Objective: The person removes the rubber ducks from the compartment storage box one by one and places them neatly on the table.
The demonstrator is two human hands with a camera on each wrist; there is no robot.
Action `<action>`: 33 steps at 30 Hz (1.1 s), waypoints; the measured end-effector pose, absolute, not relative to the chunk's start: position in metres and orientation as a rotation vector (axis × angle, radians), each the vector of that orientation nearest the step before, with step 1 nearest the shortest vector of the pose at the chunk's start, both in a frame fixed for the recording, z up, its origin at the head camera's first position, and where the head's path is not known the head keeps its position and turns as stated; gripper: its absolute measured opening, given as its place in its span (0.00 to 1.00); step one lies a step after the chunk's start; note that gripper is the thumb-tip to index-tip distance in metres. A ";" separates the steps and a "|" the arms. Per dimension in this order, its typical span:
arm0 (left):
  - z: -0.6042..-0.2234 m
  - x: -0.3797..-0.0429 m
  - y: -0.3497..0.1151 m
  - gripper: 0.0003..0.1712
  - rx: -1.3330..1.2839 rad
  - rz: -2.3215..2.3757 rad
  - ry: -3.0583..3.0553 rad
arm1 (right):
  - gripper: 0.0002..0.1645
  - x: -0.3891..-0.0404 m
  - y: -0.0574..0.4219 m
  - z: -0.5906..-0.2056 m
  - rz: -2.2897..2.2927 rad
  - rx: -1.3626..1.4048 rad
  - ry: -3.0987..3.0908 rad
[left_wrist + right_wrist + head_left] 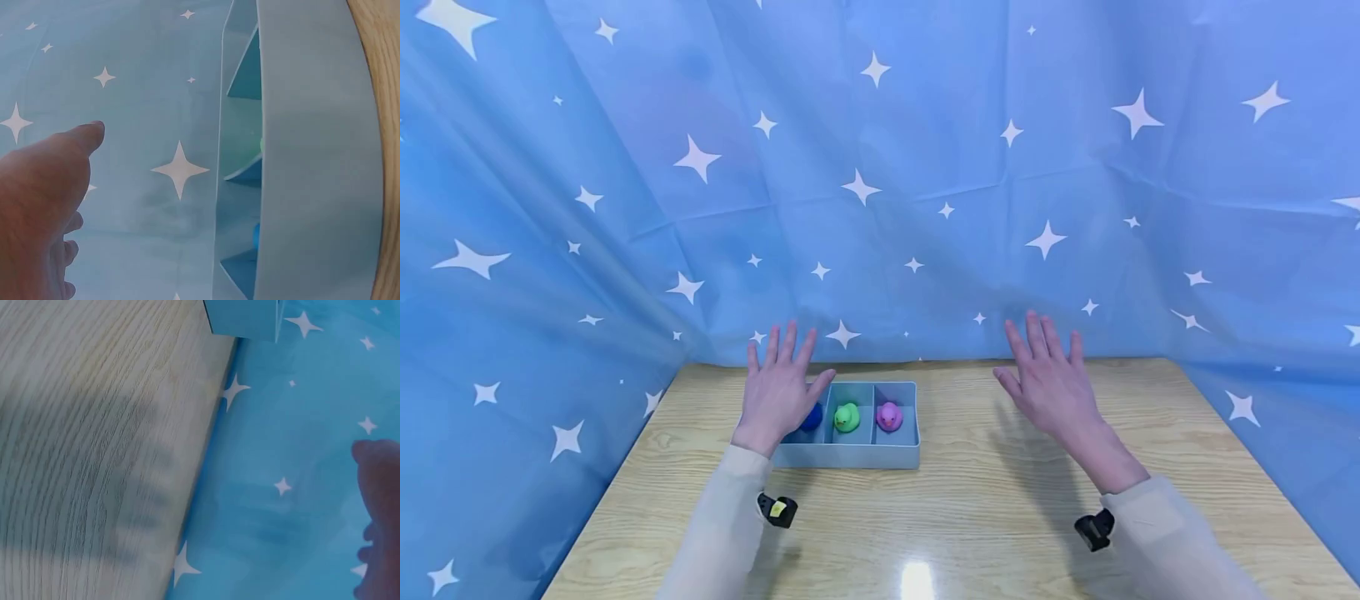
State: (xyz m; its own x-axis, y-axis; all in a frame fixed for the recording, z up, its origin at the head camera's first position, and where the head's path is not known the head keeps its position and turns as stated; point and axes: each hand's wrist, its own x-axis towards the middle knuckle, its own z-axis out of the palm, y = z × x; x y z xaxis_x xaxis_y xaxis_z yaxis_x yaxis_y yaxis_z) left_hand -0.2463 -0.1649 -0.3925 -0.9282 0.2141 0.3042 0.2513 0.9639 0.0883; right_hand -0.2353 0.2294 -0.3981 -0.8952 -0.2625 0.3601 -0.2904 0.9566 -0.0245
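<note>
At ten o'clock from mid-table (951, 517), the divided tray (853, 457) holds a green toy duck (847, 417) and pink toy duck (890, 417); left hand (777, 396), right hand (1051, 385) outspread, empty; best reach straight down.

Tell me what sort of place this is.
Probably a makeshift recording setup: star-patterned blue cloth hangs behind a wood-grain table, and the person wears black wrist devices.
</note>
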 end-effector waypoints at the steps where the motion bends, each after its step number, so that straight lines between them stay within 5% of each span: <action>1: -0.393 -0.246 -0.166 0.43 -0.337 -0.182 -2.822 | 0.44 -0.235 0.229 -0.398 0.112 0.402 -2.751; 33: -0.436 -0.220 -0.209 0.46 -0.253 -0.495 -2.825 | 0.40 -0.234 0.183 -0.428 0.695 0.691 -2.641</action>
State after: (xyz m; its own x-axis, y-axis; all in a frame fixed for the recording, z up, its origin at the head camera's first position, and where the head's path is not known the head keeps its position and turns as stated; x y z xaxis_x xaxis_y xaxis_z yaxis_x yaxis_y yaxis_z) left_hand -0.2201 -0.2090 -0.4362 -0.9505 0.1249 0.2844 0.2142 0.9267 0.3090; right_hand -0.2337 0.1833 -0.4285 -0.8306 -0.3691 0.4169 -0.5265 0.7643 -0.3723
